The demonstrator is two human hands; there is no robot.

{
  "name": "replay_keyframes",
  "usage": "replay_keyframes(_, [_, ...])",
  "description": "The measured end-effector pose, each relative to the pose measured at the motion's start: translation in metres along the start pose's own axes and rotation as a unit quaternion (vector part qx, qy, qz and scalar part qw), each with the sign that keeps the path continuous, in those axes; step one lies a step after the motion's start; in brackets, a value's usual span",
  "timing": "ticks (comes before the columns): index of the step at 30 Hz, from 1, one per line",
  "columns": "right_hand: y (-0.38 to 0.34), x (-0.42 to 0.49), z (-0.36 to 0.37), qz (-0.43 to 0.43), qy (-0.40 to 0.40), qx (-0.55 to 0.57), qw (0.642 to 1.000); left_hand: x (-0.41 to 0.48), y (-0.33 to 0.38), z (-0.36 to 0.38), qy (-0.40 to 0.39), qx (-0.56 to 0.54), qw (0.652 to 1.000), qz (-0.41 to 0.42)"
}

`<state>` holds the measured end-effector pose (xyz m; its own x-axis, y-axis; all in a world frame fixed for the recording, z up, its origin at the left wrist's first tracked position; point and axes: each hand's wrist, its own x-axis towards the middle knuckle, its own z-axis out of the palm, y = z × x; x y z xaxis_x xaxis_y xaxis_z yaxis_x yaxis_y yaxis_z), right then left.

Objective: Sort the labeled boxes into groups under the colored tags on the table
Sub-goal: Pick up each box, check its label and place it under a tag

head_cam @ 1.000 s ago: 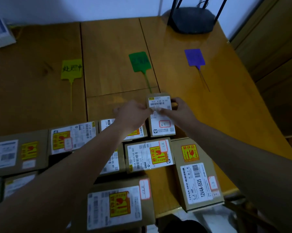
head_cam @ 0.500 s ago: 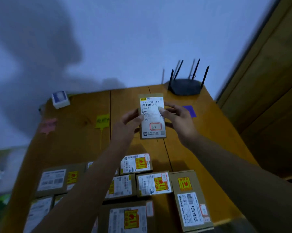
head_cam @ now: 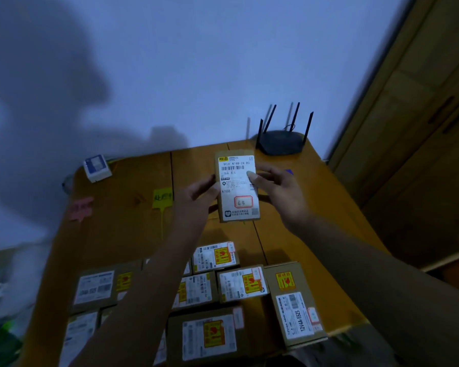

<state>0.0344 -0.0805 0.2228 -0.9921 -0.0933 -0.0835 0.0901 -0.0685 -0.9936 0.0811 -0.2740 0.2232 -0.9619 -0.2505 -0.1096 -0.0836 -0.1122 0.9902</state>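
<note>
The held box (head_cam: 237, 185) hides the green tag and most of the purple tag (head_cam: 288, 171). Forearms cover several near boxes; label print is mostly too small to read.

Probably home, router (head_cam: 280, 142), wooden wardrobe (head_cam: 419, 133)

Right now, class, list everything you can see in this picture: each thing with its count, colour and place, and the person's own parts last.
Held box: one, brown with a white label, raised above the table.
Boxes: about ten, brown, labelled, at the near edge.
Table: one, wooden.
Yellow tag: one, mid-table.
Pink tag: one, left edge.
Purple tag: one, mostly hidden behind the right hand.
Router: one, black, far right corner.
Small box: one, white and blue, far left corner.
Left hand, right hand: fingers gripping the held box.
</note>
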Motion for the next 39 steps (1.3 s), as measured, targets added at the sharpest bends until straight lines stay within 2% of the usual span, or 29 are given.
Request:
replay_keyframes(7, [0.016, 0.008, -0.036, 0.035, 0.033, -0.064, 0.997, 0.018, -0.028, 0.039, -0.021, 0.020, 1.000, -0.012])
replay_keyframes(14, [0.052, 0.041, -0.123, 0.056, 0.110, -0.130, 0.984, 0.041, -0.084, 0.142, -0.023, 0.064, 0.997, -0.036])
replay_keyframes(19, [0.093, 0.084, -0.202, 0.110, 0.141, -0.179, 0.967, 0.073, -0.142, 0.236, -0.018, 0.086, 0.991, -0.099])
replay_keyframes(25, [0.148, 0.136, -0.277, 0.189, 0.124, -0.225, 0.948, 0.120, -0.205, 0.310, -0.019, 0.130, 0.975, -0.177])
replay_keyframes(33, [0.189, 0.180, -0.311, 0.220, 0.081, -0.205, 0.950, 0.164, -0.249, 0.343, -0.044, 0.210, 0.950, -0.226])
replay_keyframes(39, [0.205, 0.189, -0.313, 0.219, 0.090, -0.192, 0.952, 0.171, -0.251, 0.342, -0.056, 0.215, 0.953, -0.208])
